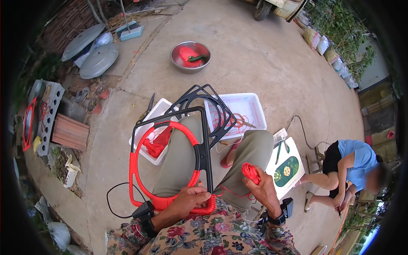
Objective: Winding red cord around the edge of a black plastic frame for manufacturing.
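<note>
A black plastic frame [205, 165] with a round opening rests across my lap. Red cord is wound round most of its ring and along its left and lower edges. My left hand [191, 199] is closed on the frame's lower right corner, fingers pressing on the wound cord. Off to the right, my right hand [264, 189] grips a bundle of red cord [250, 172]. From the bundle a loose strand runs back toward the frame corner. Between the trays in front of my knees lean several bare black frames [222, 103].
A white tray [160, 160] holds red cord; another white tray [260, 111] has scissors [242, 120] and cord scraps. Farther out stands a steel bowl [173, 64] with red and green things. A printed white bag [299, 163] is right of my knee, near a seated person [355, 163].
</note>
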{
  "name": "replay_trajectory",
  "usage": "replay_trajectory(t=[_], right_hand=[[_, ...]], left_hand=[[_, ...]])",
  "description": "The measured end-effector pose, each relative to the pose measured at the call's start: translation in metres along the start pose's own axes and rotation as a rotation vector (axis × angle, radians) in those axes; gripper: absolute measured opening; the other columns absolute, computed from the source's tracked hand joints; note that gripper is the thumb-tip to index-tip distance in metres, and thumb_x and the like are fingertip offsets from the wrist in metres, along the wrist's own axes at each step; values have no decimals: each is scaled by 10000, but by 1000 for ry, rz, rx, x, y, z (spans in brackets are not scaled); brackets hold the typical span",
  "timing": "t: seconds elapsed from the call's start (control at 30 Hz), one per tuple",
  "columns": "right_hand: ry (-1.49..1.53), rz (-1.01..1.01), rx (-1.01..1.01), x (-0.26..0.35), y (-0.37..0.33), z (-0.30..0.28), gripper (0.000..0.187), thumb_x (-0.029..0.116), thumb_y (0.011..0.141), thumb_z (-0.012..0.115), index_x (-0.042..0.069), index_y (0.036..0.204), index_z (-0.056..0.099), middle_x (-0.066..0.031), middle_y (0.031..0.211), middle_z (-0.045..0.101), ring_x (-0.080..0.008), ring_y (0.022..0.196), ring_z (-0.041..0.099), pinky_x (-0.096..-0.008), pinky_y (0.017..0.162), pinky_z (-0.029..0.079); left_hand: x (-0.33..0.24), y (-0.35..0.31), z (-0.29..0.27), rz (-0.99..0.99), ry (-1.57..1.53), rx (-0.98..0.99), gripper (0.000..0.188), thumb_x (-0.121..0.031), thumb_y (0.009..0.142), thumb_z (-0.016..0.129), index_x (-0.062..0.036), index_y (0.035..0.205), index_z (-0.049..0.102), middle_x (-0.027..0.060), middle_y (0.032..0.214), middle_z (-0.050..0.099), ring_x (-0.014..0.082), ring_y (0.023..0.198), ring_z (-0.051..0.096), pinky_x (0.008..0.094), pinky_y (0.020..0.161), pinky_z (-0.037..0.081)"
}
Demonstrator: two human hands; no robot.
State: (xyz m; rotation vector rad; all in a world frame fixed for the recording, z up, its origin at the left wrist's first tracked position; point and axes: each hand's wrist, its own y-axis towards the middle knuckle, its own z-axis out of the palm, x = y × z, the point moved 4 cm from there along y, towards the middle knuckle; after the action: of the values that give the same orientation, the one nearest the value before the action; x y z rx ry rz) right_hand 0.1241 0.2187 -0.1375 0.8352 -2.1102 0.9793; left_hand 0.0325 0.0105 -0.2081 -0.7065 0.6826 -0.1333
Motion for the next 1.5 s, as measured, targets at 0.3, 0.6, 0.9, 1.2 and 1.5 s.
replay_trajectory(t=[0.3, 0.6, 0.9, 1.2, 1.5], right_hand=[[123, -17, 305, 28, 6, 69, 320, 293, 847, 681, -9, 935, 621, -49, 672, 579, -71, 642, 457, -266, 594, 433], [373, 193, 350, 12, -2, 82, 200, 195, 834, 662, 16, 920, 647, 38, 740, 577, -46, 695, 482, -239, 641, 438], [499, 198, 342, 20, 6, 82, 144, 166, 825, 682, 29, 868, 664, 60, 698, 565, -17, 609, 463, -204, 529, 379], [463, 290, 356, -11, 4, 88, 189, 174, 833, 671, 33, 958, 680, 56, 664, 568, -20, 562, 453, -209, 494, 361], [458, 218, 327, -8, -6, 89, 209, 194, 869, 651, 26, 991, 663, 35, 674, 571, -35, 598, 478, -218, 535, 393]], left_hand=[[-5, -1, 8, 83, -92, -139, 258, -192, 946, 530, 12, 1095, 585, 27, 873, 606, 84, 728, 573, 226, 700, 490], [-32, -19, 8, 592, 211, -404, 258, -123, 932, 540, 35, 1135, 516, 66, 860, 602, 91, 723, 569, 223, 657, 473], [-69, 45, -25, 385, -111, -213, 229, -174, 877, 639, 12, 990, 566, 106, 755, 630, 138, 538, 600, 256, 463, 486], [-56, 68, -24, 237, -271, -178, 165, -177, 829, 690, -44, 818, 591, 67, 646, 588, 141, 374, 503, 263, 286, 333], [-50, 70, -27, 197, -315, -241, 184, -178, 816, 710, -46, 810, 582, 54, 587, 545, 135, 358, 479, 274, 278, 302]])
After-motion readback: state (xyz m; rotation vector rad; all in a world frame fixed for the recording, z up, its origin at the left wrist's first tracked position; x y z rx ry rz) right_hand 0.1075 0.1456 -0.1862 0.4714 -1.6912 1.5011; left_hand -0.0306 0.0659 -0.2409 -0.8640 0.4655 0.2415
